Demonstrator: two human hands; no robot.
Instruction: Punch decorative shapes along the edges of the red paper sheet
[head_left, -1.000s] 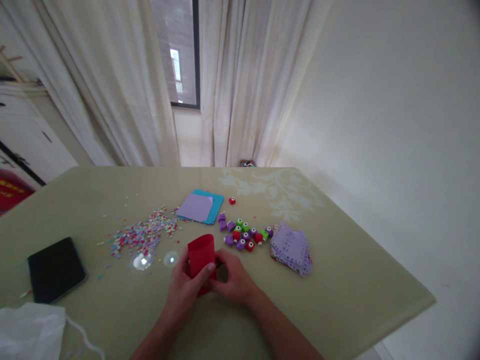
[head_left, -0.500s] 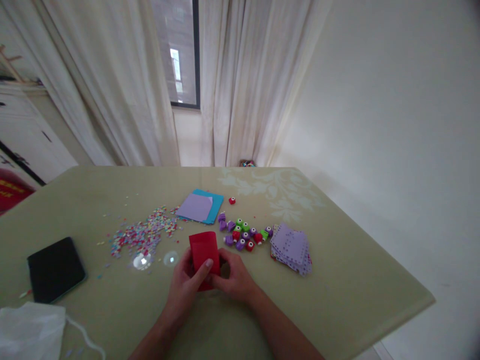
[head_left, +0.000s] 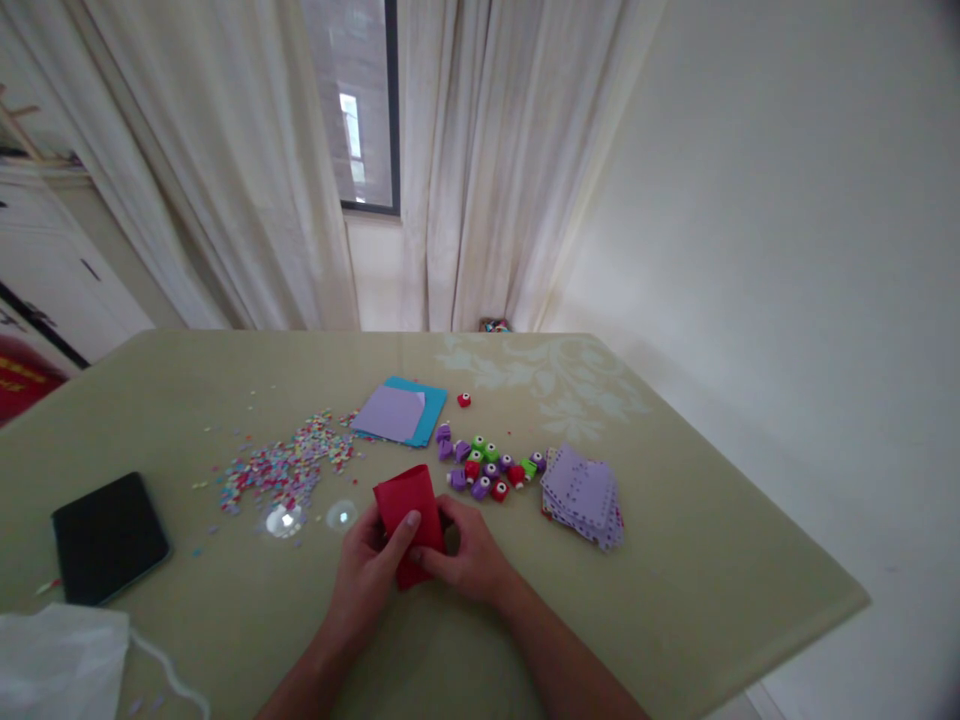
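A folded piece of red paper (head_left: pixel 414 508) is upright and slightly tilted between my two hands, just above the table front. My left hand (head_left: pixel 367 565) grips its left side, thumb across the front face. On the lower right, my right hand (head_left: pixel 471 552) pinches the paper with the thumb in front; its other fingers are partly hidden behind. Just beyond lies a cluster of small craft punches (head_left: pixel 481 487) in purple, green and red. One red punch (head_left: pixel 464 400) sits apart, farther back. To the right is a stack of purple paper sheets (head_left: pixel 579 490) with holes along their edges.
Purple and blue paper squares (head_left: pixel 390 413) lie behind my hands. Colourful paper bits (head_left: pixel 281 470) are scattered to the left. A dark tablet-like object (head_left: pixel 109 538) and a white cloth-like item with a cord (head_left: pixel 64 655) lie at the near left of the table (head_left: pixel 675 560).
The red paper has tilted to the left at its top, and its lower end has shifted a little right. Both hands keep their hold, and the things on the table stay put.
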